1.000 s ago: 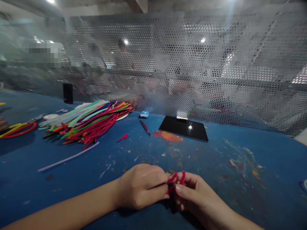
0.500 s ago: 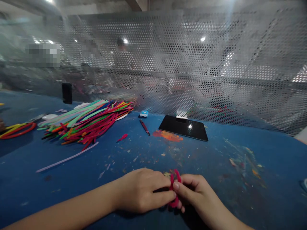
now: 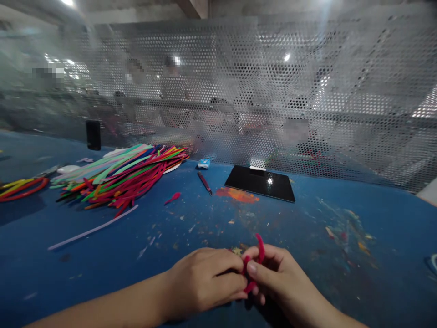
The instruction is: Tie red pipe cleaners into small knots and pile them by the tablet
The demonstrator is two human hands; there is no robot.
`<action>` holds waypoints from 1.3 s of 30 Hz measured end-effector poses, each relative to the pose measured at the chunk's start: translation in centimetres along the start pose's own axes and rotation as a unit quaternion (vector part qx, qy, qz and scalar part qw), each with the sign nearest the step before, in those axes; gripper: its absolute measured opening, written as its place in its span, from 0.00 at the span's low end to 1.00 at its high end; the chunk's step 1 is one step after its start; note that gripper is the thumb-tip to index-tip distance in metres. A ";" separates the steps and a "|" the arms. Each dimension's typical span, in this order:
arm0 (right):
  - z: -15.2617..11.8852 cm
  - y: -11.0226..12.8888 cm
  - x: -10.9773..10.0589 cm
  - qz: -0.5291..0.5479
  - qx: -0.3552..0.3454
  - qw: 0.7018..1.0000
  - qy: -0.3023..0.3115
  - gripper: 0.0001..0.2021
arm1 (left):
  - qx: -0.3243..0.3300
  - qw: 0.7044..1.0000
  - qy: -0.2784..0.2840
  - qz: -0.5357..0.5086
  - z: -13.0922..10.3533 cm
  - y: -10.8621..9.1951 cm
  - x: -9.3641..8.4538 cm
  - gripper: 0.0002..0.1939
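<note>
A short bent red pipe cleaner is pinched between both hands just above the blue table. My left hand grips its left side, fingers closed and back of the hand up. From the other side, my right hand holds it between thumb and fingers. One end sticks up above the right fingers, and a lower part shows between the two hands. Some of it is hidden by my fingers. Farther off on the table lies a small twisted red piece.
At the left lie a large pile of coloured pipe cleaners, a single lilac pipe cleaner and scissors. A craft knife, a small blue-white item and a black tablet lie ahead. Behind stands a perforated metal screen.
The red pipe cleaner was a closed-looking loop between my hands; now one end stands free, curving up above my right fingers. Both hands have stayed nearly in place.
</note>
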State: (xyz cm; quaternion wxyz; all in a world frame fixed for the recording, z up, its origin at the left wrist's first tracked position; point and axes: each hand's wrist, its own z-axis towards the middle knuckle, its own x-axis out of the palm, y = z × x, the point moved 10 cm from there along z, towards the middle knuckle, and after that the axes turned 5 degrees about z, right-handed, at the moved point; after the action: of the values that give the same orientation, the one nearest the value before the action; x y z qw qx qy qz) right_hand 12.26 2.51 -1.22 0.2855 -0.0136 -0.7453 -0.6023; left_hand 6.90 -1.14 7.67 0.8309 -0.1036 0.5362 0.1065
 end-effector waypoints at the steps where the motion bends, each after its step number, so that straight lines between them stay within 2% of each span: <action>1: 0.0 0.0 -0.1 -0.003 0.001 1.000 -0.003 0.12 | -0.005 1.000 -0.007 -0.010 0.0 0.1 -0.1 0.09; 7: 0.0 0.7 -0.8 -0.032 -0.017 0.998 -0.050 0.14 | -0.096 0.988 -0.050 -0.108 -0.3 1.5 0.0 0.02; 10: 0.0 1.0 -0.9 -0.055 -0.020 0.996 -0.062 0.15 | -0.131 0.984 -0.046 -0.108 -0.4 2.0 0.3 0.03; 13: 0.0 0.8 -1.1 -0.070 -0.013 0.995 -0.074 0.16 | -0.090 0.995 -0.025 -0.023 -0.1 1.2 0.3 0.05; 16: 0.0 0.2 -1.1 -0.070 0.002 0.995 -0.070 0.16 | -0.003 0.997 -0.022 0.079 0.1 -0.3 0.1 0.08; 18: -0.1 -0.4 -0.7 -0.059 0.016 0.997 -0.050 0.17 | 0.044 0.993 -0.026 0.103 0.0 -1.2 0.1 0.09; 20: -0.2 -0.4 -0.2 -0.060 0.013 0.998 -0.033 0.16 | 0.037 0.995 -0.055 0.074 -0.1 -1.3 -0.3 0.07; 22: -0.5 0.3 0.0 -0.083 -0.014 0.996 -0.037 0.16 | -0.039 0.994 -0.105 -0.019 -0.2 -0.1 -1.2 0.04; 24: -0.8 1.5 -0.1 -0.123 -0.057 0.989 -0.060 0.15 | -0.165 0.968 -0.131 -0.140 -0.5 2.1 -1.0 0.03; 25: -1.0 2.2 -0.2 -0.148 -0.083 0.983 -0.073 0.14 | -0.231 0.943 -0.130 -0.202 -0.8 3.2 -0.4 0.04; 27: -1.3 3.6 -0.3 -0.200 -0.131 0.966 -0.095 0.12 | -0.348 0.873 -0.117 -0.322 -1.6 4.8 1.4 0.07; 29: -1.6 4.4 -0.4 -0.245 -0.163 0.950 -0.109 0.10 | -0.414 0.797 -0.116 -0.424 -2.2 5.4 3.0 0.08; 31: -1.6 4.6 -0.5 -0.266 -0.170 0.941 -0.118 0.10 | -0.436 0.746 -0.126 -0.487 -2.3 5.6 3.8 0.09; 34: -1.4 4.2 -0.6 -0.263 -0.157 0.945 -0.110 0.10 | -0.435 0.722 -0.139 -0.519 -2.3 5.9 4.2 0.08; 37: -1.5 4.2 -0.5 -0.280 -0.157 0.941 -0.108 0.10 | -0.433 0.722 -0.136 -0.523 -2.3 5.8 4.3 0.08; 39: -1.8 4.7 -0.3 -0.319 -0.179 0.924 -0.114 0.09 | -0.433 0.723 -0.131 -0.521 -2.3 5.6 4.4 0.08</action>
State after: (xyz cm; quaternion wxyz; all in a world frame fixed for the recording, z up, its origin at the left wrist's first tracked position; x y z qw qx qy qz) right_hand 15.00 2.24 2.99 -0.0159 0.1051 -0.6179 -0.7791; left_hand 5.01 3.86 2.40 0.6822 -0.7004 0.1786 -0.1104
